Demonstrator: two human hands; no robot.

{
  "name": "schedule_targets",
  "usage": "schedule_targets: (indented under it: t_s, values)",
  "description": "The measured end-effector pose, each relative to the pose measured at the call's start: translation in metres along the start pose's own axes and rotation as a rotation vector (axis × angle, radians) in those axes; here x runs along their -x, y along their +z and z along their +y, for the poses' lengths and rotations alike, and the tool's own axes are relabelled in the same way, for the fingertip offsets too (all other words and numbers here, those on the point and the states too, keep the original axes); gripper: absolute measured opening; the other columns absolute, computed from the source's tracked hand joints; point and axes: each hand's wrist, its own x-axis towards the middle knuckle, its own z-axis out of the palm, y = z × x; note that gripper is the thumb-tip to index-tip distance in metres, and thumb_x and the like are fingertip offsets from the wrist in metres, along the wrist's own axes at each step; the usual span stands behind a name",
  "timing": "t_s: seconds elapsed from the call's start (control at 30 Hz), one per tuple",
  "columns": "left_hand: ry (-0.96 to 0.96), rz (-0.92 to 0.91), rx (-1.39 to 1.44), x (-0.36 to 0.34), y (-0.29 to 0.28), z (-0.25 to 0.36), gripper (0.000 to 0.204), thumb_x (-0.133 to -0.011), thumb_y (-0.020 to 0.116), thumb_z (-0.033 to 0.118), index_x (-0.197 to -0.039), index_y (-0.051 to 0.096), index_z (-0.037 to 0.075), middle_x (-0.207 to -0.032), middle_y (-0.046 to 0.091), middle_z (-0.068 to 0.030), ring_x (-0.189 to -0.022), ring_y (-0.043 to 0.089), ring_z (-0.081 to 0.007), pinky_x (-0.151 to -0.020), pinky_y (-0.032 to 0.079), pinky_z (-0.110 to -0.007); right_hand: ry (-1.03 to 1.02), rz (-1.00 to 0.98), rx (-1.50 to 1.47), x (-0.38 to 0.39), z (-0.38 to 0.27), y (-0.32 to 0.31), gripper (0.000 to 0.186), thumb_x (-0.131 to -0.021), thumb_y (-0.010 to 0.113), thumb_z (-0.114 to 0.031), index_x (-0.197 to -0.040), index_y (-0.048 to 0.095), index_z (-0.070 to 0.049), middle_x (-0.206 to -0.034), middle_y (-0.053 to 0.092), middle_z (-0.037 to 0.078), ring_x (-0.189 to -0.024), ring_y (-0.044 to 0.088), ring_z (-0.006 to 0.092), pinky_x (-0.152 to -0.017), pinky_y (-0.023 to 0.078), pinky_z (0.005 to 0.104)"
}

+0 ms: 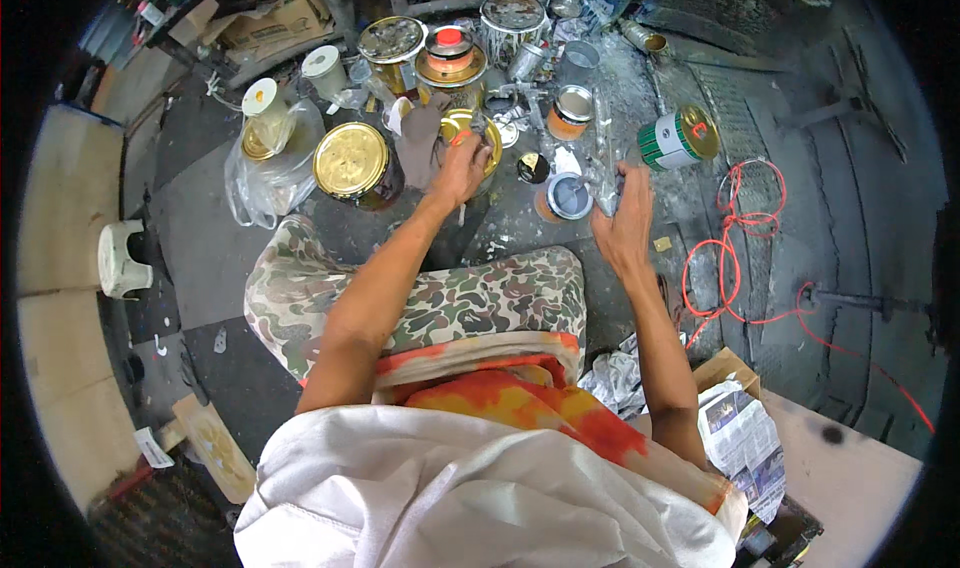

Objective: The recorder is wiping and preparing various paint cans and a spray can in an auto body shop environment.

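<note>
Some dark floor [190,223] stretches between a white stool [122,258] and a clear plastic bag [240,193]; coiled red hose [737,288] edges the right. The right hand [626,226], thumb and forefinger spread, is just beside a small tin [543,206] of blue-grey paint [573,198]. The left hand [461,176] curls over a gold-rimmed can [494,146]; what its fingers clamp, I cannot tell.

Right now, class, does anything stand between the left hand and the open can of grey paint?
Yes: beside the left hand is the gold can's rim, and farther right a small black round object sits roughly on the way to the open can.
</note>
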Motion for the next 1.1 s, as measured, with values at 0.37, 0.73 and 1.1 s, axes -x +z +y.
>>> schedule_targets:
  t_s: [0.37, 0.73, 1.1]
  values:
    - [0.106, 0.008, 0.128, 0.004, 0.034, -0.034, 0.013, -0.094, 0.055, 0.007, -0.101, 0.057, -0.003, -0.089, 0.063, -0.0250, -0.081, 0.059, -0.0461, -0.075, 0.049, -0.046, -0.364, 0.000, 0.058, -0.050, -0.064, 0.012, 0.064, -0.063, 0.076, -0.006, -0.121, 0.051, -0.005, -0.106, 0.052, 0.016, -0.102, 0.053, 0.0369, -0.088, 0.039, 0.0457]
    - [0.027, -0.047, 0.200, 0.010, 0.019, -0.008, 0.012, -0.093, 0.056, 0.006, -0.099, 0.056, -0.004, -0.090, 0.059, -0.0315, -0.092, 0.059, -0.0489, -0.075, 0.047, -0.051, -0.222, -0.050, 0.061, -0.048, -0.057, 0.014, 0.054, -0.069, 0.065, -0.004, -0.122, 0.053, -0.002, -0.111, 0.054, 0.020, -0.107, 0.052, 0.0412, -0.088, 0.040, 0.0446]
    - [0.255, -0.564, -0.143, 0.017, 0.021, 0.014, 0.021, -0.092, 0.061, 0.019, -0.098, 0.061, -0.001, -0.087, 0.067, -0.0258, -0.084, 0.065, -0.0441, -0.075, 0.052, -0.052, 0.797, -0.152, 0.238, 0.211, 0.153, 0.039, 0.065, -0.079, 0.073, -0.019, -0.130, 0.041, 0.004, -0.122, 0.052, 0.027, -0.112, 0.052, 0.0485, -0.098, 0.043, 0.0524]
